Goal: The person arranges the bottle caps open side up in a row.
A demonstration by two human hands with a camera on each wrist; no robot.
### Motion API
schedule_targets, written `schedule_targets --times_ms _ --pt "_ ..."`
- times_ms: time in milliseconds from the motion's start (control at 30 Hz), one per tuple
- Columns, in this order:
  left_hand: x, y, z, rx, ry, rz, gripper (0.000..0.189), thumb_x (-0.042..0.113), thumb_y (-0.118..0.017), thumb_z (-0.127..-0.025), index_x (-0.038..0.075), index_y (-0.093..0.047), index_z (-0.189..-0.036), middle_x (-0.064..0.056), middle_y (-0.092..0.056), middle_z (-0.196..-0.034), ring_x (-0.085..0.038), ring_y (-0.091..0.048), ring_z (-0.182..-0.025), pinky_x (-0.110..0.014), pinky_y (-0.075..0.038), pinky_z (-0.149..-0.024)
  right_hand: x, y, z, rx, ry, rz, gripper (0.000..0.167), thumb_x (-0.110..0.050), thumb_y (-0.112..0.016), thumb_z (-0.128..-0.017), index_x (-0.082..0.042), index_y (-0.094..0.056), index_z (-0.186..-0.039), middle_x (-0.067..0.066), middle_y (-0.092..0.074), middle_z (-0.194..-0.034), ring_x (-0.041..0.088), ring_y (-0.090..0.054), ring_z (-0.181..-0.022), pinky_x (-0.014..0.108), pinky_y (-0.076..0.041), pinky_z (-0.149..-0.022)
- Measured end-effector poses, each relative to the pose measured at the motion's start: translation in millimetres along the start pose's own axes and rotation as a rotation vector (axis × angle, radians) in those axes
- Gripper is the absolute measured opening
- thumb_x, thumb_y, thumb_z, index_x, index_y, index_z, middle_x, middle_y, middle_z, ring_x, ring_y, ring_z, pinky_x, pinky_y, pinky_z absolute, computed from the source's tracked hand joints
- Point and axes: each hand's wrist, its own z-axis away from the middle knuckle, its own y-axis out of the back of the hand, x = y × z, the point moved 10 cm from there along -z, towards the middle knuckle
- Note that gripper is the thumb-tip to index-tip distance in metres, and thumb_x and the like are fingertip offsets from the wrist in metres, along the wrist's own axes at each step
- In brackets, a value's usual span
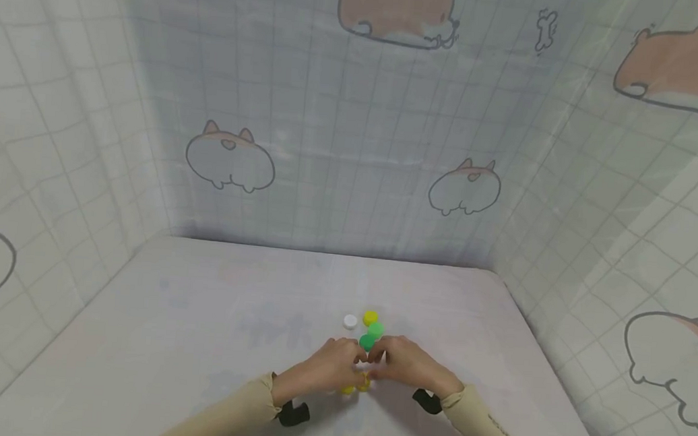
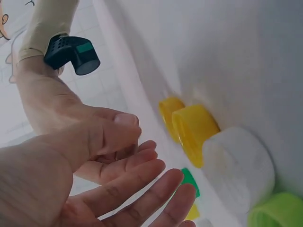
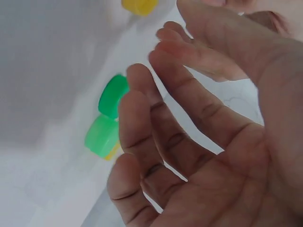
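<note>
My left hand [image 1: 334, 365] and right hand [image 1: 407, 361] hover close together over a loose cluster of plastic bottle caps, fingertips nearly meeting. Both have relaxed, slightly bent fingers with nothing between them. Beyond the hands lie a white cap [image 1: 350, 321], a yellow cap [image 1: 370, 318], a light green cap [image 1: 375, 330] and a dark green cap [image 1: 367, 343]. Two yellow caps [image 2: 196, 132] sit on the near side, partly covered by my left fingers in the head view. The left wrist view also shows a large white cap [image 2: 239, 170] and a light green cap [image 2: 279, 213] nearby.
A pale table [image 1: 245, 305] carries the caps. Cloth walls [image 1: 344, 109] with a grid and cartoon dog print stand at the back and both sides. Each wrist wears a black camera mount [image 1: 294, 414].
</note>
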Motion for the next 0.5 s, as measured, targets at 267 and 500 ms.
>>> schedule_targets --times_ms 267,500 --pt "-0.9 15.5 -8.9 0.071 -0.003 0.012 0.014 0.021 -0.072 -0.085 0.011 -0.076 -0.095 0.004 -0.065 -0.086 -0.005 -0.056 -0.073 -0.024 -0.047 -0.068 8 11 -4.3 0.049 -0.024 -0.009 0.019 -0.025 -0.077 -0.082 -0.018 -0.072 -0.099 -0.009 -0.068 -0.095 0.007 -0.059 -0.082 0.020 -0.047 -0.068" --pt "-9.2 23.7 -20.2 0.122 0.025 0.063 0.008 0.016 -0.073 -0.085 0.010 -0.075 -0.090 0.004 -0.063 -0.082 -0.008 -0.054 -0.075 -0.022 -0.045 -0.065 13 21 -11.8 0.107 -0.001 0.013 0.021 -0.022 -0.078 -0.081 -0.013 -0.073 -0.099 -0.001 -0.070 -0.092 0.017 -0.062 -0.082 0.020 -0.047 -0.067"
